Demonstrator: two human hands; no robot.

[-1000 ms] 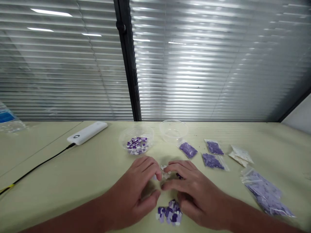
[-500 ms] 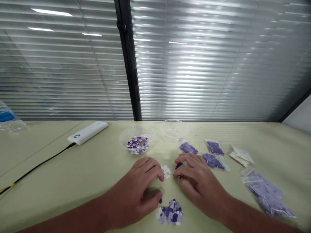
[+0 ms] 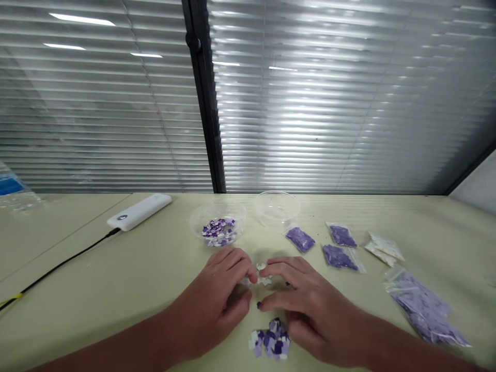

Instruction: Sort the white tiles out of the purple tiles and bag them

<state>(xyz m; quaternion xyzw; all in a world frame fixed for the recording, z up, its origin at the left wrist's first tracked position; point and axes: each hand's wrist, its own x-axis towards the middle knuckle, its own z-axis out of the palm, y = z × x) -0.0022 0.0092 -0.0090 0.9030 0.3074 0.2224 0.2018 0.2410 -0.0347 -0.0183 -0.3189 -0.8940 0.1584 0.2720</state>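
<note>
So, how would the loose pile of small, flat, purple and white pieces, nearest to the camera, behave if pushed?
The pile of purple and white pieces would probably spread apart, since they overlap loosely. Each piece is likely very light, as it looks small and thin. Rolling seems unlikely, because the pieces look flat and angular.

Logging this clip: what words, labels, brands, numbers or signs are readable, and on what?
None can be read.
White device: dark round mark, too small to make out.
Blue band on the clear plastic item: no legible lettering.
Loose paper-like pieces: no text seen.
</note>
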